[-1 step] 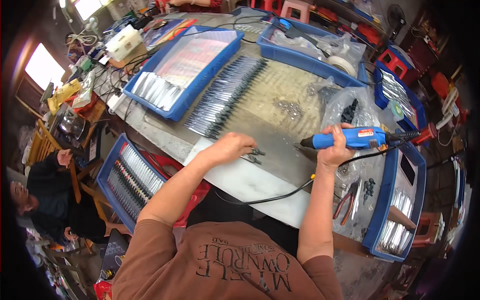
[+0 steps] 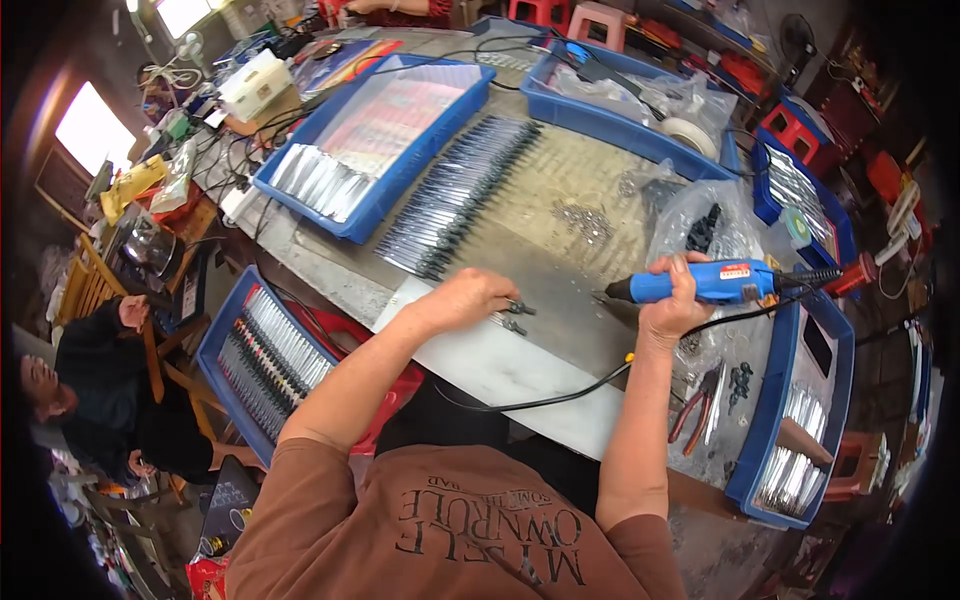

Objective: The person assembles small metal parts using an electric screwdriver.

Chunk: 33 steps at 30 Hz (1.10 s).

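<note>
My right hand (image 2: 668, 312) is wrapped around a blue electric screwdriver (image 2: 715, 282). Its dark tip points left, toward my other hand and just above the work surface. At the near edge of the table, the fingers of my left hand (image 2: 474, 298) are pinched on slim metal tools with black ends (image 2: 516, 316); most of their length is hidden by the hand. A long row of similar metal tools with black ends (image 2: 460, 200) lies side by side beyond my left hand. Small metal parts (image 2: 588, 224), perhaps screws, lie in a loose pile farther back.
A white board (image 2: 470, 358) covers the near edge. Blue trays of metal pieces stand at back left (image 2: 365, 215), lower left (image 2: 212, 345) and right (image 2: 745, 480). Red-handled pliers (image 2: 690, 415) and a plastic bag with black parts (image 2: 690, 205) lie right. A black cord (image 2: 560, 398) loops near me. Another person (image 2: 100, 370) sits left.
The view has shifted slightly, so the table and trays appear a little farther right and down. Both hands keep nearly the same places and grips.
</note>
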### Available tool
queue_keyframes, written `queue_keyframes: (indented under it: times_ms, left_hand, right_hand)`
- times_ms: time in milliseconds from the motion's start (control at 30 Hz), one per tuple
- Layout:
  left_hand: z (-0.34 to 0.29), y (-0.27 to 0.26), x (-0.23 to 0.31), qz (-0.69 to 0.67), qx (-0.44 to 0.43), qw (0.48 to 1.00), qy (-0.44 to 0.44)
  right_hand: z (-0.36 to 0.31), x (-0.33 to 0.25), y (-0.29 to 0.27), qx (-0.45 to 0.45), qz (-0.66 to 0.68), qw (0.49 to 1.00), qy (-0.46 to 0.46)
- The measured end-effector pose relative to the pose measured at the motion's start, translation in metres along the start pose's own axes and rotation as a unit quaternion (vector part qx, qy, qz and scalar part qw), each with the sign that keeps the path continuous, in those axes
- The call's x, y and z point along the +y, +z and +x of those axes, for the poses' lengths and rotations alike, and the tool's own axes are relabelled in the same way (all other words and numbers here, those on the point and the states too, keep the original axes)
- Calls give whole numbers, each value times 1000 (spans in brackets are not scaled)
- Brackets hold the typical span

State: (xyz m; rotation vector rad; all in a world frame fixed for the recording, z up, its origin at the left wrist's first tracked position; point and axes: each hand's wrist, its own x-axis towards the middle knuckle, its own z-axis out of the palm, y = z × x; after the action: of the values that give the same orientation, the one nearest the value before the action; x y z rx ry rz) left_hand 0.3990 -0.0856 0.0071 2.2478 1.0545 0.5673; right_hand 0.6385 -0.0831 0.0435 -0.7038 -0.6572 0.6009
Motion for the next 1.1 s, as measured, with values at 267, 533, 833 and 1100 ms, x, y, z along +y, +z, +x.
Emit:
queue_keyframes:
  times_ms: [267, 533, 833, 1100]
  left_hand:
    - [-5, 6, -4, 113, 38, 991, 60]
    - [-18, 14, -4, 137, 114, 979, 96]
    - [-51, -27, -26, 179, 273, 941, 85]
    - [-70, -56, -54, 296, 214, 931, 0]
  right_hand:
    - [1, 4, -4, 5, 20, 1000, 15]
    - [0, 3, -1, -2, -9, 1000, -5]
    - [1, 5, -4, 5, -10, 1000, -7]
    - [2, 6, -4, 7, -3, 1000, 11]
